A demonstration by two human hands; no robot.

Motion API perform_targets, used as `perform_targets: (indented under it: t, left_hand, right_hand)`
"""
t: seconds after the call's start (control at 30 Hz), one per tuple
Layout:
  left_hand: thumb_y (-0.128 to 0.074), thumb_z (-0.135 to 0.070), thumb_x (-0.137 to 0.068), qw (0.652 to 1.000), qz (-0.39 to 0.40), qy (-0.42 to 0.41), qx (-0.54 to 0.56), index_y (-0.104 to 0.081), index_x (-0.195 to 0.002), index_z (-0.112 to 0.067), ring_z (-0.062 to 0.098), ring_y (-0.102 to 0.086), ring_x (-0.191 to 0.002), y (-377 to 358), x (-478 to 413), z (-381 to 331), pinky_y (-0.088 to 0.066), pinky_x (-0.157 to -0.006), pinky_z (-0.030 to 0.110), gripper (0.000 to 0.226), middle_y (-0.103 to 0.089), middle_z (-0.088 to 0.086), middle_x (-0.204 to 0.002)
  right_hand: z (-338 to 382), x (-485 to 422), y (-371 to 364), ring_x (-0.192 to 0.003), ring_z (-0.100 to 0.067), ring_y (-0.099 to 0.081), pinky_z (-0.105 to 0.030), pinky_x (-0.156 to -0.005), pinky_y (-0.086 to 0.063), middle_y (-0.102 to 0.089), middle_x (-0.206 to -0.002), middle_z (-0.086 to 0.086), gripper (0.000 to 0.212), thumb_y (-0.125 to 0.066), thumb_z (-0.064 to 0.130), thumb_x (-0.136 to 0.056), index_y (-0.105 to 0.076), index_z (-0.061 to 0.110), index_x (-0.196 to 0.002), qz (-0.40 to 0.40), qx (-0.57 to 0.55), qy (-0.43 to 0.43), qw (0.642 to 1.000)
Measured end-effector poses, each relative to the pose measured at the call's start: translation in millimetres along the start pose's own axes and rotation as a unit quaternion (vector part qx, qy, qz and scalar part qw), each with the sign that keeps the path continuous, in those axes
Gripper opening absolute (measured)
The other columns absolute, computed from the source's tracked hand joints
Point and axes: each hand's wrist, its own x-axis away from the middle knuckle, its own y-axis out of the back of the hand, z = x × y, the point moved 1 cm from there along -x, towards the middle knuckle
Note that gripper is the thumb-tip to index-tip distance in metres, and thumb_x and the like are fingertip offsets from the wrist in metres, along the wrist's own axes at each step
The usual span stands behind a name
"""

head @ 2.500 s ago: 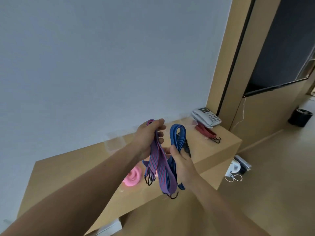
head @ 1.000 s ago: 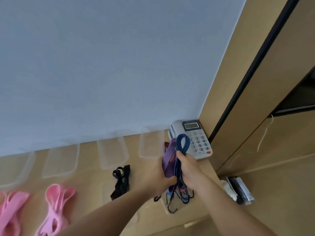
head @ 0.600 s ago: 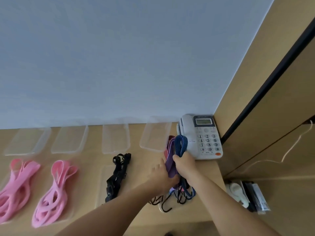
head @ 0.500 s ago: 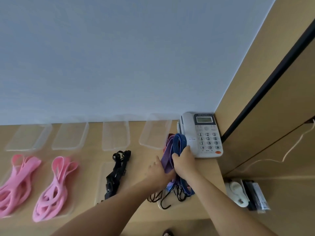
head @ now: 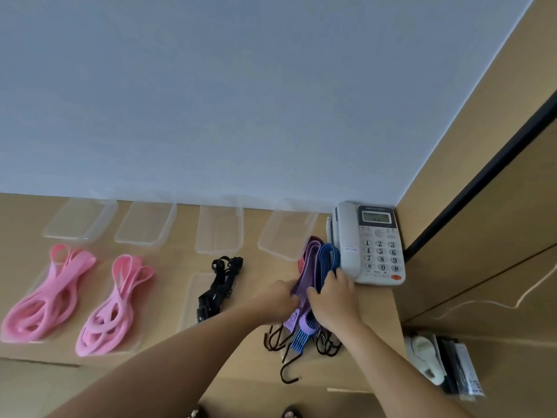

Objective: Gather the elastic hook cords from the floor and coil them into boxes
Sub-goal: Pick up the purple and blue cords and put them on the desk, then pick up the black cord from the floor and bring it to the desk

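A bundle of folded elastic cords lies on the wooden desk (head: pixel 168 267) just left of a phone: a purple cord (head: pixel 307 267), a blue cord (head: pixel 327 262) and a red cord (head: pixel 303 260) under them. Their black hooks (head: pixel 289 357) hang over the desk's front edge. My left hand (head: pixel 278 298) holds the purple cord from the left. My right hand (head: pixel 333 298) grips the blue cord from the right. Two pink cords (head: pixel 45 294) (head: pixel 116 303) and a black cord (head: pixel 220 285) lie further left on clear trays.
Several clear plastic boxes (head: pixel 220 232) stand in a row along the wall. A white desk phone (head: pixel 370 242) sits at the desk's right end against a wooden panel. Small packets (head: pixel 443 363) lie on the floor below right.
Both hands have carried the purple and blue cords from the air down onto the desk beside the phone. The bundle now rests lower and flatter than half a second ago.
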Motion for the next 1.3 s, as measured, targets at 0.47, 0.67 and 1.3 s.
perform_targets:
  t: [0.47, 0.67, 1.3]
  left_hand:
    - [-0.049, -0.026, -0.098, 0.964, -0.253, 0.066, 0.057, -0.046, -0.145, -0.015, 0.024, -0.051, -0.128, 144, 167, 146, -0.038, -0.103, 0.031, 0.048, -0.047, 0.009, -0.148]
    - [-0.054, -0.022, -0.093, 0.92, -0.336, 0.173, 0.099, -0.052, -0.139, -0.01, 0.031, -0.051, -0.124, 161, 316, 297, -0.042, -0.103, 0.038, 0.047, -0.053, 0.016, -0.139]
    - [-0.055, -0.031, -0.098, 0.675, -0.564, 0.39, 0.273, -0.048, -0.143, -0.021, 0.016, -0.042, -0.134, 123, 640, 559, -0.029, -0.103, 0.023, 0.047, -0.045, 0.0, -0.146]
  right_hand:
    - [198, 55, -21, -0.145, -0.026, -0.017, -0.044, -0.111, -0.029, -0.026, -0.156, -0.005, 0.058, -0.044, 0.045, -0.096, -0.038, 0.013, -0.144, 0.013, 0.078, 0.225, 0.971]
    - [361, 153, -109, -0.134, -0.028, -0.035, -0.04, -0.109, -0.032, -0.046, -0.138, -0.008, 0.044, -0.047, 0.041, -0.095, -0.053, 0.011, -0.127, 0.093, 0.098, 0.389, 0.911]
    - [659, 398, -311, -0.146, -0.016, -0.017, -0.036, -0.118, -0.02, -0.027, -0.158, 0.0, 0.064, -0.05, 0.05, -0.095, -0.038, 0.016, -0.148, 0.269, 0.098, 0.67, 0.685]
